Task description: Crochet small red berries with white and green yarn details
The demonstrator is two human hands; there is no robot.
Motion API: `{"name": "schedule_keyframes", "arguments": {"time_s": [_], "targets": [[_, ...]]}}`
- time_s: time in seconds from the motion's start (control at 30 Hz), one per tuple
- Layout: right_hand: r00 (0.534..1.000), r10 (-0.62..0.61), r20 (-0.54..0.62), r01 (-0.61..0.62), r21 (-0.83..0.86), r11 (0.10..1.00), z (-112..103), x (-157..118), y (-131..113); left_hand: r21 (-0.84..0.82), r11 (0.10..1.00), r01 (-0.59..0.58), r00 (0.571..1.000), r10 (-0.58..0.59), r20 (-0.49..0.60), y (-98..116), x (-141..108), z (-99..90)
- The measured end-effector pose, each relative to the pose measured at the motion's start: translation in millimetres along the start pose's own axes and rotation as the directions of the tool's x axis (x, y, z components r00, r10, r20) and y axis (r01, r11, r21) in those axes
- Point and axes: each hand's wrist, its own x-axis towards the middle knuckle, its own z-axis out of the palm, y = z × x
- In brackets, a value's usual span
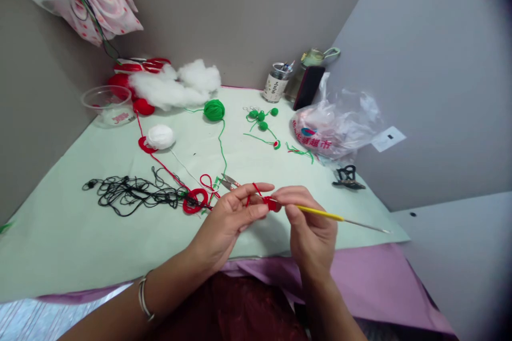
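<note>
My left hand pinches a small red crochet piece between thumb and fingers, with red yarn running over its raised index finger. A yellow-handled crochet hook lies in the closed grip of my right hand. One end of the hook meets the red piece; its other metal end sticks out to the right. Just beyond my left hand lie small scissors, partly hidden by the fingers. Left of them is a loose coil of red yarn.
Tangled black yarn spreads at left. Behind are a white yarn ball, a green yarn ball, white stuffing and a plastic tub. Small green balls, a plastic bag and a black hair clip are toward the right.
</note>
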Motion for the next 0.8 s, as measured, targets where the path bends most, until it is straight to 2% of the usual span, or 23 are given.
{"name": "schedule_keyframes", "arguments": {"time_s": [0.17, 0.27, 0.37, 0.4, 0.47, 0.53, 0.6, 0.67, 0.73, 0.8], "targets": [[1.000, -0.014, -0.015, 0.013, -0.100, 0.995, 3.1, -3.3, 1.1, 0.139, 0.989, -0.057, 0.996, 0.066, -0.062, -2.7, 0.8, 2.1], [0.984, -0.170, 0.059, 0.180, -0.325, 0.928, 3.4, -11.5, 1.2, 0.134, 0.988, -0.074, 0.991, 0.088, -0.102, -4.8, 2.5, 2.7], [0.931, -0.337, 0.142, 0.360, -0.509, 0.782, 3.7, -18.3, 3.5, 0.001, 1.000, -0.012, 0.997, 0.012, -0.075, -6.8, 3.3, 2.6], [0.929, -0.347, 0.133, 0.364, -0.504, 0.783, 3.5, -18.9, 4.1, -0.050, 0.998, 0.025, 0.998, -0.028, -0.056, -6.9, 3.3, 1.8], [0.958, -0.286, 0.035, 0.276, -0.401, 0.874, 2.6, -17.2, 4.2, -0.128, 0.989, 0.076, 0.996, -0.081, -0.037, -6.0, 3.3, -0.6], [0.986, -0.148, -0.080, 0.128, -0.214, 0.968, 1.2, -13.2, 3.3, -0.159, 0.984, 0.084, 0.995, -0.092, -0.047, -4.2, 3.1, -2.8], [0.991, -0.009, -0.136, 0.007, -0.016, 1.000, 0.6, -9.4, 2.3, -0.140, 0.988, 0.063, 0.995, -0.073, -0.063, -2.9, 2.9, -3.1], [0.990, 0.085, -0.116, -0.071, 0.119, 0.990, 1.6, -7.3, 2.3, -0.095, 0.995, 0.027, 0.997, -0.034, -0.070, -3.0, 2.4, -1.0], [0.989, 0.117, -0.094, -0.104, 0.131, 0.986, 3.9, -6.9, 2.7, -0.049, 0.999, -0.017, 0.998, 0.013, -0.067, -4.3, 1.6, 2.0], [0.991, 0.099, -0.091, -0.093, 0.067, 0.993, 6.4, -7.3, 2.8, -0.001, 0.999, -0.043, 0.998, 0.043, -0.054, -5.8, 0.7, 4.2]]}}
